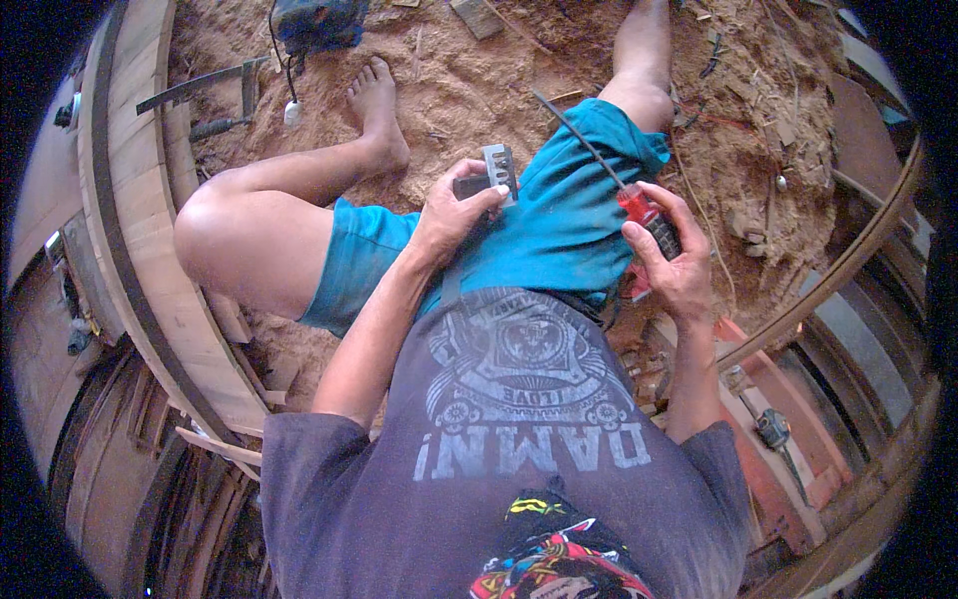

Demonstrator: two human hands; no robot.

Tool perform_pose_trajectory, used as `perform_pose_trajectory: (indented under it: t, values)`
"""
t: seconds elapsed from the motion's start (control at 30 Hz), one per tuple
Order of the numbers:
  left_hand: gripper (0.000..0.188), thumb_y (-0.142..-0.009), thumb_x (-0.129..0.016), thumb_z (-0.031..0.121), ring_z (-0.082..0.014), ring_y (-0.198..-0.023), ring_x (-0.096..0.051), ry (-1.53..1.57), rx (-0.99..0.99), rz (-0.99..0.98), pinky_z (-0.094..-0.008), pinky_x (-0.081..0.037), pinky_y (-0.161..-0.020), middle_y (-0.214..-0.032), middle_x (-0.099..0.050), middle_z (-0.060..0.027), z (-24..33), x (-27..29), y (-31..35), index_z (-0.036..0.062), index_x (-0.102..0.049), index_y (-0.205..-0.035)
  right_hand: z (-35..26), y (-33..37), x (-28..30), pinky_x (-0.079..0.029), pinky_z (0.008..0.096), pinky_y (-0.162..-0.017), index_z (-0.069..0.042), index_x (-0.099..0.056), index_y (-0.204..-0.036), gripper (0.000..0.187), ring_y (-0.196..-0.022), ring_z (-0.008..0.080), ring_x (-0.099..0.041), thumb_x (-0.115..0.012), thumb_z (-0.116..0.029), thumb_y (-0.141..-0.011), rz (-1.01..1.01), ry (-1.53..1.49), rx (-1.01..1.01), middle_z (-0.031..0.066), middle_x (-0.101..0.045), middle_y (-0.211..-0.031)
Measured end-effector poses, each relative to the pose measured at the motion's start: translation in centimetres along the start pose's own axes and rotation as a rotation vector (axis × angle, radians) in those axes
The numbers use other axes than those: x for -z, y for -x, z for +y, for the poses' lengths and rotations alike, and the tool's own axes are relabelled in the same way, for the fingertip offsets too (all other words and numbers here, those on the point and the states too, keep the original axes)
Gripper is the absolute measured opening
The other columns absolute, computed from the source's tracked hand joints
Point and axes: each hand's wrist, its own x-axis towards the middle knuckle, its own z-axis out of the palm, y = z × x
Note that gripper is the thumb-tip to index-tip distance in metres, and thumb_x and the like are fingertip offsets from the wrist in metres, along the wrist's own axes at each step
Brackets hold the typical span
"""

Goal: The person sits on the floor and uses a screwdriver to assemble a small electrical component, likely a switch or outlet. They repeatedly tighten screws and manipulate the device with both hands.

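My left hand [449,212] is closed around a small grey metal piece [498,163] with dark notches along one side. A dark block shows beside it between my fingers; what kind of part this is I cannot make out. To the right, my right hand [683,262] grips a screwdriver [636,206] by its red and black handle. The screwdriver's long thin shaft points up and left, over my blue shorts [539,235]. Its tip is well apart from the metal piece. Both hands are held above my lap.
Sawdust [479,80] covers the ground around my bare feet. A long curved plank [140,180] runs down the left, with a dark metal bar [195,90] near it. A dark blue bundle [317,22] and a white corded piece [291,113] lie ahead. Reddish boards [788,409] stand at the lower right.
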Motion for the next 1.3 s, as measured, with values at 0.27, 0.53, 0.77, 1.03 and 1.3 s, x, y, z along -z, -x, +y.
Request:
perform_pose_trajectory:
  t: [0.27, 0.53, 0.77, 1.03, 1.3]
  values:
    - [0.034, -0.093, -0.084, 0.017, -0.0106, -0.082, -0.065, -0.116, -0.051, -0.173, -0.0281, -0.053, -0.075, -0.095, -0.073, -0.0035, 0.3, -0.5, -0.1, 0.0040, -0.068, -0.119, 3.4, -3.1, -6.5, -0.052, 0.0324, -0.097, -0.004, -0.072, -0.119, 0.042, -0.102, 0.0148, -0.068, -0.089, -0.029, -0.089, -0.074, -0.253, -0.353, 0.0044, -0.075, -0.106]
    - [0.048, -0.107, -0.066, 0.040, -0.0157, -0.084, -0.070, 0.187, 0.078, -0.101, -0.0305, -0.058, -0.077, -0.115, -0.072, -0.0163, -0.1, -0.2, 0.5, 0.0002, -0.055, -0.133, 3.4, -5.1, -11.3, -0.053, 0.0244, -0.069, -0.006, -0.068, -0.117, 0.031, -0.077, 0.0061, -0.064, -0.085, -0.016, -0.093, -0.154, -0.526, -0.266, -0.0014, -0.072, -0.095]
    - [0.053, -0.111, -0.056, 0.049, -0.0202, -0.099, -0.073, 0.378, 0.130, 0.001, -0.0327, -0.060, -0.081, -0.130, -0.068, -0.0203, -0.2, -0.4, -0.6, 0.0037, -0.049, -0.138, 3.1, -5.2, -11.1, -0.053, 0.0239, -0.068, -0.006, -0.066, -0.120, 0.032, -0.075, 0.0063, -0.064, -0.084, -0.014, -0.094, -0.095, -0.571, -0.314, -0.0011, -0.074, -0.094]
    - [0.040, -0.106, -0.067, 0.027, -0.0160, -0.109, -0.067, 0.282, 0.024, -0.031, -0.0322, -0.056, -0.095, -0.124, -0.069, -0.0094, -1.3, -0.2, -0.8, 0.0019, -0.058, -0.136, 2.3, -4.0, -14.0, -0.054, 0.0245, -0.071, -0.004, -0.067, -0.120, 0.035, -0.077, 0.0079, -0.067, -0.086, -0.016, -0.093, -0.135, -0.446, -0.267, 0.0003, -0.073, -0.095]
    - [0.041, -0.103, -0.070, 0.018, -0.0158, -0.110, -0.066, 0.203, 0.027, -0.059, -0.0323, -0.054, -0.099, -0.122, -0.069, -0.0084, -1.7, 0.3, -0.9, 0.0016, -0.059, -0.138, 3.1, -4.5, -12.1, -0.051, 0.0422, -0.108, -0.002, -0.064, -0.117, 0.054, -0.125, 0.0333, -0.065, -0.096, -0.017, -0.075, -0.133, -0.057, 0.257, 0.0170, -0.065, -0.137]
